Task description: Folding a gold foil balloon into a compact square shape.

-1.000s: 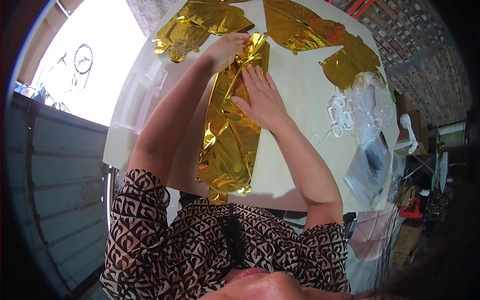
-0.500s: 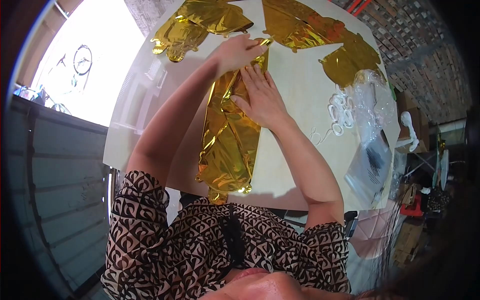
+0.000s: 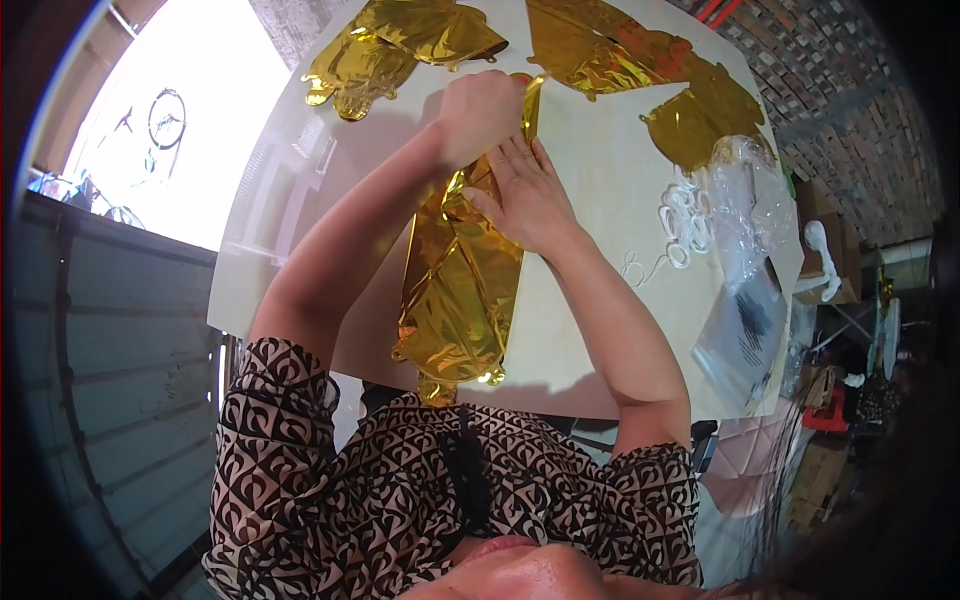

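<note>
A flat, deflated gold foil balloon lies lengthwise on the pale table in front of me, folded into a long strip with creased, shiny surfaces. Over its far end my left hand is curled into a fist, closed at the foil; the fingertips are hidden beneath it. My right hand rests flat on the strip just nearer to me, fingers stretched out and the thumb apart, pressing on the foil. A narrow gold edge sticks up between the two hands. The near end of the balloon hangs at the table's front edge.
More flat gold foil balloons lie at the far left, and others at the far right. White string loops, crumpled clear plastic and a clear bag sit along the right side of the table.
My left hand has turned and curled from loosely extended fingers into a fist at the balloon's far end. The right hand has stayed nearly in place.
</note>
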`<state>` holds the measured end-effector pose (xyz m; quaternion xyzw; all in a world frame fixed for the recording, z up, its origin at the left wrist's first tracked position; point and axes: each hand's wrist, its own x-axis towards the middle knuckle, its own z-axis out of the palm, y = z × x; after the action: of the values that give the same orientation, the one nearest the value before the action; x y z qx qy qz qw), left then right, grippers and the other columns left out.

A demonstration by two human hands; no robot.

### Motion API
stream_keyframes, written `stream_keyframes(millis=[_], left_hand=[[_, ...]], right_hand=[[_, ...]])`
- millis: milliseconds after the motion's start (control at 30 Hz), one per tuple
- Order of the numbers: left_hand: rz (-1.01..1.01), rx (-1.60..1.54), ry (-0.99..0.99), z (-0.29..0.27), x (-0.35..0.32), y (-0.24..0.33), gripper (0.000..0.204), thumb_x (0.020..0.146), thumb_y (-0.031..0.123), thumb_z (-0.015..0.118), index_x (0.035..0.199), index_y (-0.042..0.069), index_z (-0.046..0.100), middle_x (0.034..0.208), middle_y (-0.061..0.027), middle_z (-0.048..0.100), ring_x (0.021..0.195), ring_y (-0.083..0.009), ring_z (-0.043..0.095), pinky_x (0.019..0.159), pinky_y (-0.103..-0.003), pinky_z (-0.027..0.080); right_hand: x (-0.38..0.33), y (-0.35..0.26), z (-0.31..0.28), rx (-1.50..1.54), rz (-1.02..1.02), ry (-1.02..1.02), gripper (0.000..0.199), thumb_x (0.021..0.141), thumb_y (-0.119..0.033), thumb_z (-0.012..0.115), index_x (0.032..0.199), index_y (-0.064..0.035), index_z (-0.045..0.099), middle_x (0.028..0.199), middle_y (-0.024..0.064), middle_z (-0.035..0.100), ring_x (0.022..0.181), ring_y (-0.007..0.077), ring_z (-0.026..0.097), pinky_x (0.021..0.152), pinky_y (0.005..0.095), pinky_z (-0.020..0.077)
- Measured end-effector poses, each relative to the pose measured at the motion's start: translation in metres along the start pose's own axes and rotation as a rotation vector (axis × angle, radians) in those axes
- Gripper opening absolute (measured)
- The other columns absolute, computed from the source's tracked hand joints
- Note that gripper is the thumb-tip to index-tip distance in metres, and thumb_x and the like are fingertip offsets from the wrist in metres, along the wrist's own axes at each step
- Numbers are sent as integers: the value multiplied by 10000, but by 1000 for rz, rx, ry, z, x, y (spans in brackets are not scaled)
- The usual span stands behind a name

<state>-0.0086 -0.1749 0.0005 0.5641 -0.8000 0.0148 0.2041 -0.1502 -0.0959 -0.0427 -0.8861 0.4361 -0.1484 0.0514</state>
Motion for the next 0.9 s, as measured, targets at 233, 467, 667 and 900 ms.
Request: stream_keyframes(millis=[233,467,667,900], left_hand=[[-327,-324,-12,-8,4,-11,312,876,314,635,961,16,675,815,-185,685,766,-339,673,710,-429,525],[-559,-869,-21,5,8,-41,372,820,321,735,937,-29,689,816,-125,712,741,-235,668,709,-375,525],[-637,-1129,-49,-9,2,-27,307,801,299,804,935,33,730,737,-30,642,667,-113,567,612,-294,467],[-648,-1116,-244,-8,3,-52,307,845,297,801,1015,60,707,824,33,630,757,-53,543,656,-189,422]], right_hand=[[1,-2,-3,-18,5,-17,793,995,-515,487,1551,4,265,1613,189,276,1524,317,185,1243,439,132],[2,-3,-1,3,-8,12,783,993,-499,494,1552,0,267,1609,205,274,1522,319,191,1244,438,129],[-1,2,-2,4,12,-9,775,993,-490,498,1559,-17,257,1614,211,257,1523,320,186,1244,437,125],[0,-4,-3,23,10,-7,766,993,-484,504,1558,-25,264,1622,200,245,1523,323,187,1242,437,132]])
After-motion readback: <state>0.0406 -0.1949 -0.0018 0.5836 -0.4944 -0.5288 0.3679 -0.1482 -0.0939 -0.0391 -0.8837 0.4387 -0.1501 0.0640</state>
